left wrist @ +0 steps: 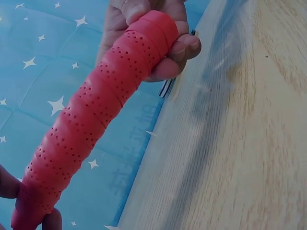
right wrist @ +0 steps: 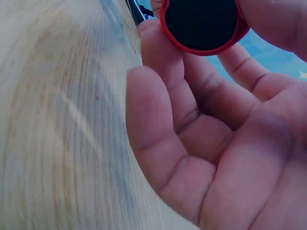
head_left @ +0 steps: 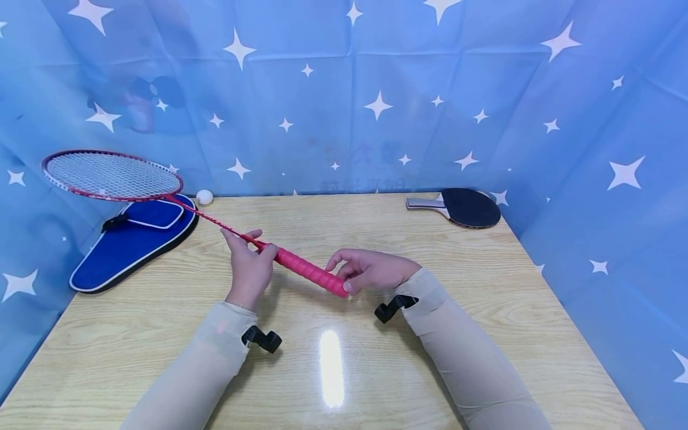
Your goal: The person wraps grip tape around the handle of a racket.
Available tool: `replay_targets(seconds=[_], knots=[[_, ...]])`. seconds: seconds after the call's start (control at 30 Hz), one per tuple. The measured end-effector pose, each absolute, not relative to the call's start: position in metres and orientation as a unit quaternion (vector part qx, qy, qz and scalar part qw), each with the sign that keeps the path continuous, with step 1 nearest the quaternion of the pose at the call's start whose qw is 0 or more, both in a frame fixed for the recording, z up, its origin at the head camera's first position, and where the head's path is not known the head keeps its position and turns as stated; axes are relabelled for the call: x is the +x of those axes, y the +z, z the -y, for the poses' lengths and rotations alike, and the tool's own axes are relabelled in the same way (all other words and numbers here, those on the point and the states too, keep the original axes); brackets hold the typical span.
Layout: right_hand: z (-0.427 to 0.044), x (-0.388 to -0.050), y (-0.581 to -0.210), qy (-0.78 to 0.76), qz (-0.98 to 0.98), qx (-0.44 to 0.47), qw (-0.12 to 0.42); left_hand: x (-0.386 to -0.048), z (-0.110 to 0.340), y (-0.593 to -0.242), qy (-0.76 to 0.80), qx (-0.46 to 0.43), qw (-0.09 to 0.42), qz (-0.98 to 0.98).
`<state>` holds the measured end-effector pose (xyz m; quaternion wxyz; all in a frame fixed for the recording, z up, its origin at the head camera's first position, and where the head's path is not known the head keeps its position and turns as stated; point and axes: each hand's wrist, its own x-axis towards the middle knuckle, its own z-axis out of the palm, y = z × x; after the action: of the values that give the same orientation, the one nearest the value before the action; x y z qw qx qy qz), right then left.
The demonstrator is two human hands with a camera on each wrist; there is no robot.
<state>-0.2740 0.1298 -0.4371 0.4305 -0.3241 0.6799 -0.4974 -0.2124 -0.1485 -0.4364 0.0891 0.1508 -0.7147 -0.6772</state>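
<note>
A badminton racket with a red frame, white strings and a pink-red perforated grip [head_left: 309, 270] is held above the table, its head [head_left: 113, 174] at the far left. My left hand [head_left: 249, 272] pinches it where the shaft meets the grip, thumb and fingers on either side. At the butt end, my right hand [head_left: 378, 270] holds the grip between thumb and fingers. The left wrist view shows the wrapped handle [left wrist: 88, 112] running from the left fingertips up to the right hand. A round black butt cap [right wrist: 204, 24] with a red rim faces the right wrist camera.
A blue paddle case [head_left: 134, 239] lies at the left, under the racket head. Beside it sits a white ball [head_left: 204, 197]. Near the back right edge of the wooden table [head_left: 484, 346] rests a black table tennis paddle [head_left: 470, 208]. Blue star-patterned curtains [head_left: 322, 89] surround the table.
</note>
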Motion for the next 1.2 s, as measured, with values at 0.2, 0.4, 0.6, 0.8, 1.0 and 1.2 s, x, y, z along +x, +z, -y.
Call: replay_targets(seconds=[0.2,0.4,0.6,0.8,1.0,1.2], knots=[[-0.130,-0.275,-0.434,-0.488,-0.703,-0.336,0.394,-0.213,0.147,-0.436,-0.673,0.152,0.085,0.719],[-0.131,-0.276,-0.431,-0.484,-0.711,-0.328,0.389,-0.215,0.146,-0.437,-0.683,0.153,0.083,0.709],[-0.132,-0.278,-0.435,-0.490,-0.705,-0.318,0.403,-0.215,0.146,-0.438,-0.696,0.157,0.075,0.697],[-0.131,-0.278,-0.438,-0.493,-0.703,-0.314,0.405,-0.215,0.146,-0.439,-0.702,0.158,0.065,0.692],[-0.126,-0.272,-0.435,-0.512,-0.712,-0.272,0.395,-0.213,0.145,-0.440,-0.702,0.160,0.062,0.692],[-0.113,-0.262,-0.434,-0.551,-0.701,-0.221,0.395,-0.210,0.141,-0.442,-0.703,0.140,0.063,0.694]])
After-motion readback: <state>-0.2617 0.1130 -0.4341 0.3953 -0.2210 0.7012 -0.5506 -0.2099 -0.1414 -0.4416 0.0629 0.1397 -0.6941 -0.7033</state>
